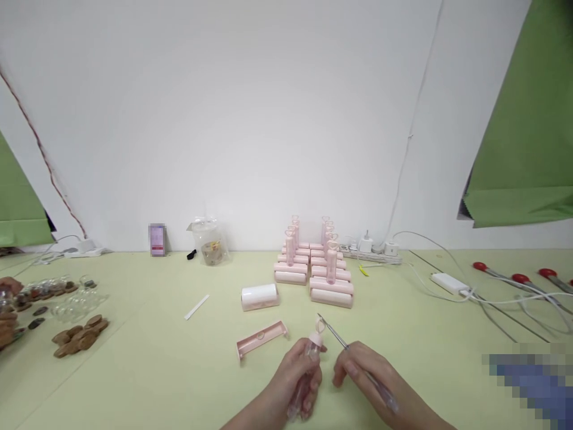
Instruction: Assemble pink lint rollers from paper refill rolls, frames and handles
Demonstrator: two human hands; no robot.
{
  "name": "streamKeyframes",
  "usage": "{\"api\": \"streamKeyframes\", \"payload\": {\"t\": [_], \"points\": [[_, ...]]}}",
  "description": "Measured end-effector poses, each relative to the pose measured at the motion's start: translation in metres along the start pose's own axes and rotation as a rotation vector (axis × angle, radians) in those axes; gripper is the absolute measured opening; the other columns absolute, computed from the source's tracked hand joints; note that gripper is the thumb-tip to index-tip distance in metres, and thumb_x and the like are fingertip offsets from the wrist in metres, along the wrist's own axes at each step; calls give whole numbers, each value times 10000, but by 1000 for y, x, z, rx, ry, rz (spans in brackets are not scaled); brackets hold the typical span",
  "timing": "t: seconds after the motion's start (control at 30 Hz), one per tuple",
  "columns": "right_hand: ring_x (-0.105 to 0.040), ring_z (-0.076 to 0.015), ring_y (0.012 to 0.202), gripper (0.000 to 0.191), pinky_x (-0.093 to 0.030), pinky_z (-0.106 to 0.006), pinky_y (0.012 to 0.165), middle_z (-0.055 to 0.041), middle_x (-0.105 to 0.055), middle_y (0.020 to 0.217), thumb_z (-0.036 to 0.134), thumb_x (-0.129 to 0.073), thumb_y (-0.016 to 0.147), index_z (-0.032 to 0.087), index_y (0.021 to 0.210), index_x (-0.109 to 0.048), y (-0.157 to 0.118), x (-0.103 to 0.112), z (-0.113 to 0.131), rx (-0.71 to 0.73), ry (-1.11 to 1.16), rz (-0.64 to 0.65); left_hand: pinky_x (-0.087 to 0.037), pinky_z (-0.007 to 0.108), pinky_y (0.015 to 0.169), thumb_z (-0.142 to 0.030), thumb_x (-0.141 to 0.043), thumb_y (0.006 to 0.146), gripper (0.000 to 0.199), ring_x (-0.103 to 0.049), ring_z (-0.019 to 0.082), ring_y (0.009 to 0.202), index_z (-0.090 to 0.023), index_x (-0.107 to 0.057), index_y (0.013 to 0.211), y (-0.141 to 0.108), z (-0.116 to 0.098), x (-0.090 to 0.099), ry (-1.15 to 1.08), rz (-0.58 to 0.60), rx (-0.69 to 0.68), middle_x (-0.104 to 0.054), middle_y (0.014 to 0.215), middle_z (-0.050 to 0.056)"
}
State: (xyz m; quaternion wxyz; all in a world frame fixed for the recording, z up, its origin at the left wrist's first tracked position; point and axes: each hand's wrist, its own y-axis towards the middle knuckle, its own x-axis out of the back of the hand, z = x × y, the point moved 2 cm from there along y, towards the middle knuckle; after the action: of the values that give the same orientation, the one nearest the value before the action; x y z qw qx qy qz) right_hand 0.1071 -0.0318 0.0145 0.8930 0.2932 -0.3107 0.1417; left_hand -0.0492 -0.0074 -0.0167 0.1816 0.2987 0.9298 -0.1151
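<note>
My left hand (295, 379) is closed around a clear pink lint roller handle (312, 351) that tilts up, with a small pink loop at its top end. In my right hand (373, 373) is a screwdriver (335, 334) with a thin metal shaft and a clear handle. Its tip is at the loop; whether they touch, I cannot tell. Ahead of my left hand lies a pink roller frame (255, 343), open side up, with a small ring in it. A white adhesive roll (259, 297) lies behind the frame.
Assembled pink lint rollers (331, 285) stand in two rows near the wall. A white strip (197, 307), plastic bag (210, 245) and phone (157, 240) are to the left. Brown discs (80, 336) and another person's hand (9, 285) are far left. Cables and a white adapter (450, 283) lie right.
</note>
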Motion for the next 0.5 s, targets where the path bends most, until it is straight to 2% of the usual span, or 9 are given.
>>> {"api": "streamKeyframes", "payload": {"t": [0.13, 0.23, 0.27, 0.33, 0.4, 0.43, 0.47, 0.5], "points": [[-542, -146, 645, 398, -437, -261, 647, -20, -585, 624, 325, -239, 912, 209, 669, -532, -2, 4, 4, -22, 97, -68, -213, 131, 251, -434, -506, 757, 306, -296, 26, 264, -192, -430, 929, 1, 3, -2, -20, 11, -29, -423, 491, -94], [-530, -143, 598, 459, -433, -262, 620, -23, -565, 574, 340, -230, 910, 205, 566, -501, -3, 5, 5, -44, 144, -49, -247, 130, 264, -440, -485, 772, 292, -301, 24, 276, -206, -421, 934, 2, 2, 0, -48, -3, -41, -412, 518, -96], [-531, -141, 571, 442, -436, -261, 601, -16, -560, 556, 354, -231, 908, 204, 610, -521, -4, 4, 4, -69, 157, -33, -257, 135, 266, -440, -499, 761, 306, -315, 28, 280, -202, -424, 937, 2, 3, 0, -42, 16, -39, -422, 524, -91], [-529, -142, 514, 362, -441, -263, 560, 13, -540, 518, 382, -234, 902, 205, 870, -548, -3, 1, 1, -121, 137, -32, -287, 153, 284, -439, -546, 721, 369, -374, 48, 300, -183, -434, 962, 2, 4, -2, 7, 98, -10, -471, 544, -67], [-551, -155, 542, 378, -449, -270, 553, 15, -566, 583, 402, -262, 887, 207, 1187, -381, -2, 0, -1, -115, 26, -91, -295, 166, 316, -428, -589, 686, 414, -400, 61, 330, -161, -459, 975, -2, 6, -4, 121, 197, 29, -497, 548, -45], [-563, -158, 580, 413, -450, -267, 555, 1, -587, 658, 394, -280, 881, 216, 1253, -295, -2, -1, -2, -93, -45, -124, -291, 168, 342, -421, -592, 687, 398, -389, 57, 349, -159, -478, 965, -4, 7, -5, 202, 225, 35, -486, 544, -46], [-571, -156, 618, 398, -449, -257, 560, -17, -596, 742, 371, -295, 878, 231, 1251, -293, -1, -1, -2, -60, -107, -134, -284, 169, 372, -419, -577, 704, 354, -365, 50, 373, -164, -500, 937, -8, 7, -5, 300, 218, 23, -461, 544, -53], [-571, -148, 632, 329, -443, -241, 553, -27, -590, 788, 339, -303, 878, 241, 1185, -368, -1, -3, -2, -25, -149, -120, -273, 172, 400, -420, -561, 720, 305, -336, 46, 399, -171, -522, 891, -11, 6, -4, 412, 183, -3, -432, 549, -59]]}}
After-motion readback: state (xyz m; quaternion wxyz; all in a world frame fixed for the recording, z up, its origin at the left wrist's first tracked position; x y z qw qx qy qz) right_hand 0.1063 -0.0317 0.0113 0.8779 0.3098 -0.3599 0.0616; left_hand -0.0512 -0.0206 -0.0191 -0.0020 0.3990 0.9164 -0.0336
